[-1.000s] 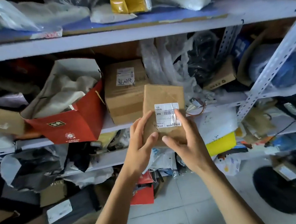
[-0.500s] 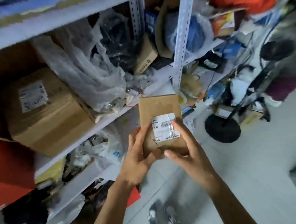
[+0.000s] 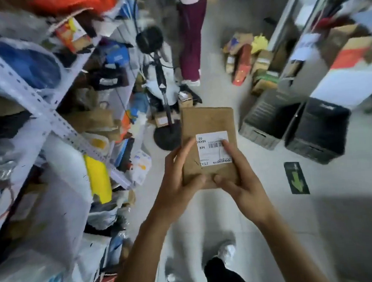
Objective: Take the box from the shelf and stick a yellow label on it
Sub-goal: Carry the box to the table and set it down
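You have the box (image 3: 208, 137) off the shelf (image 3: 46, 115) and out in the aisle, held up in front of you above the floor (image 3: 273, 211), so the first half of the job looks done. Your left hand (image 3: 179, 185) grips its lower left edge, thumb lying across the near end. Your right hand (image 3: 238, 176) clasps the lower right corner, its fingers (image 3: 228, 146) spread over the white shipping label (image 3: 212, 147) on the top face. Both hands are closed on the box; neither is free.

What is left is the sticking. No yellow label shows on the cardboard, and none is in your hands. The yellow patches among the shelf clutter and by the far parcels are too blurred to call labels. The shelf now stands at your left, with black crates (image 3: 293, 120) at the right and another person's legs (image 3: 190, 41) ahead down the aisle. My judgement: you are roughly midway, and you will need to free one hand before a label can go on.
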The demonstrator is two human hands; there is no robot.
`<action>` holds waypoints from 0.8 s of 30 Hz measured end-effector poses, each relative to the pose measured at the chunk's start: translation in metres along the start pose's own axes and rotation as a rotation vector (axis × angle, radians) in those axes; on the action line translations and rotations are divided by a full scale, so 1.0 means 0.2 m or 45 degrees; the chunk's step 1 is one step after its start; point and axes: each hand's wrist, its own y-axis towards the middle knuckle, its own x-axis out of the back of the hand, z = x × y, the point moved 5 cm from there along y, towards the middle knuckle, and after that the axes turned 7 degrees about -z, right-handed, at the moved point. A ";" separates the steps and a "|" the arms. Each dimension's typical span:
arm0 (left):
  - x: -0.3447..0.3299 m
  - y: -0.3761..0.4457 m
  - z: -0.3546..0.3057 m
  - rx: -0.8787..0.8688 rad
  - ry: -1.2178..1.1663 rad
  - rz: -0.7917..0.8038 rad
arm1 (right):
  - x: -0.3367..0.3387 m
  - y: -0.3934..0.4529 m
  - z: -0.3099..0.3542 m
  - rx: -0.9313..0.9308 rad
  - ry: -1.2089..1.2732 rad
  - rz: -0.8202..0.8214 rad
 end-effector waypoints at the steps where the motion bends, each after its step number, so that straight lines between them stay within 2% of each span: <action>1: -0.11 0.05 -0.02 -0.015 -0.013 0.076 | 0.11 0.00 -0.03 -0.022 -0.002 -0.076; 5: -0.63 0.23 -0.14 -0.062 0.006 0.405 | 0.57 -0.03 -0.15 -0.093 -0.009 -0.388; 11: -1.29 0.39 -0.32 -0.168 0.037 0.704 | 1.15 -0.05 -0.27 -0.151 0.011 -0.737; 24: -2.32 0.87 -0.50 -0.239 -0.043 0.986 | 2.04 0.22 -0.45 -0.275 -0.113 -1.088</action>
